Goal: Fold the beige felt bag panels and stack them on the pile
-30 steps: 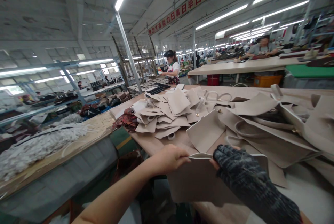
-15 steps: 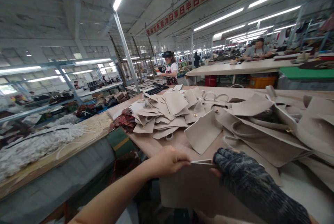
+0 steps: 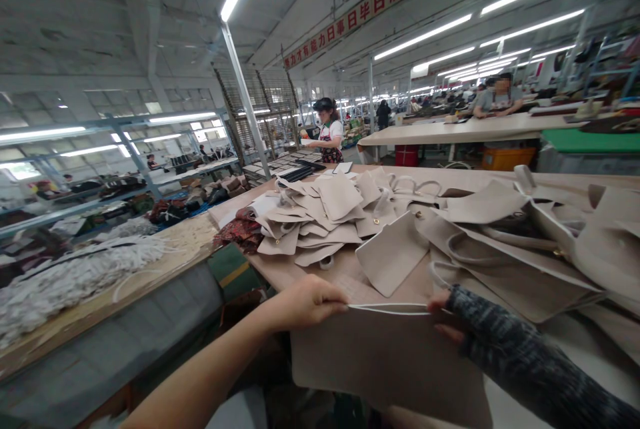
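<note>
My left hand (image 3: pixel 306 301) is closed on the left top corner of a large beige leather panel (image 3: pixel 390 359) that hangs over the table's near edge. My right hand (image 3: pixel 453 315), in a dark knitted fingerless glove, pinches the same top edge further right, its fingertips showing. The panel's top edge stretches taut and nearly level between the two hands. Just beyond lies a loose beige flap piece (image 3: pixel 393 254).
A heap of beige cut leather pieces (image 3: pixel 320 219) and bag parts with handles (image 3: pixel 530 242) cover the worktable (image 3: pixel 290 272). White cord lies on a bench (image 3: pixel 75 275) at left. One person (image 3: pixel 327 130) stands far off; another (image 3: pixel 497 95) sits at a far table.
My hands have drawn apart along the panel's top edge, the right one sliding right. The panel has come lower and flatter, now hanging over the table's edge.
</note>
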`<state>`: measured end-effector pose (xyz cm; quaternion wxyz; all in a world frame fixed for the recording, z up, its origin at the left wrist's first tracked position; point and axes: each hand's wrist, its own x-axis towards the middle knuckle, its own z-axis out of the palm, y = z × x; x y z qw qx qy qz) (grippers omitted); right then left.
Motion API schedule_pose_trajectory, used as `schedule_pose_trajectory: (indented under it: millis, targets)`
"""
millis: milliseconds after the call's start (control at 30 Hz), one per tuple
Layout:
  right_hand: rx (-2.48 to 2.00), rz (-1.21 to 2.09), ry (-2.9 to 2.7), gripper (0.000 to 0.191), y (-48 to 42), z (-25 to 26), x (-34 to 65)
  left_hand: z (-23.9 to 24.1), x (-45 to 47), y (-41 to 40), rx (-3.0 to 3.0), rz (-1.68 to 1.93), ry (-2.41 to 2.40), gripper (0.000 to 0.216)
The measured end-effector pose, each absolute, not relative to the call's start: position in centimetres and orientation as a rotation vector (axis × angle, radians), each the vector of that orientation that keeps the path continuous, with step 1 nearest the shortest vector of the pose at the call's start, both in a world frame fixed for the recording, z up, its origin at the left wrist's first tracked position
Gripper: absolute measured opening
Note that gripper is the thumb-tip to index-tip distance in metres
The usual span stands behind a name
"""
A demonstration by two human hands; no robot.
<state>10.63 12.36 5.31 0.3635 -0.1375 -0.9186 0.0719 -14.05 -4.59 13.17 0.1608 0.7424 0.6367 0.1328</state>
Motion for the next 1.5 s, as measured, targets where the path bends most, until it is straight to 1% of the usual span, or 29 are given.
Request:
schedule_pose_trajectory:
  millis: [100,233,333,533,700,933,1067,1233,1400,1500]
  targets:
    - [-0.348,0.266,-2.354,0.019,12.5,5.2,10.8,13.2,-14.3,-4.7,2.083,0.386,1.810,0.025]
    - [-0.337,0.353,-2.361,0.023,12.7,4.8,11.2,13.1,-14.9,-5.0,2.029,0.430,1.768,0.027]
    - [-0.334,0.441,-2.326,0.025,12.9,3.6,11.5,13.0,-15.2,-5.1,2.005,0.476,1.730,0.029]
    - [-0.385,0.630,-2.241,0.023,13.1,1.5,11.5,13.1,-15.2,-5.2,1.981,0.468,1.696,0.029]
    - [-0.406,0.772,-2.226,0.022,12.5,3.2,11.8,12.7,-13.9,-5.0,2.022,0.418,1.684,0.026]
    - [-0.356,0.720,-2.230,0.021,12.2,5.1,11.2,10.5,-10.9,-3.8,2.050,0.498,1.687,0.026]
    - [-0.401,0.708,-2.196,0.020,12.0,5.6,10.8,9.6,-9.8,-3.3,1.983,0.629,1.759,0.024]
    - [-0.437,0.825,-2.187,0.020,12.0,5.6,10.7,9.2,-9.4,-3.3,1.901,0.772,1.749,0.023]
    - [-0.433,0.935,-2.206,0.020,11.7,5.6,10.5,9.0,-9.3,-2.9,1.871,0.812,1.655,0.025]
    - [-0.425,0.946,-2.210,0.021,11.4,5.8,10.2,9.1,-9.0,-2.5,1.901,0.807,1.676,0.024]
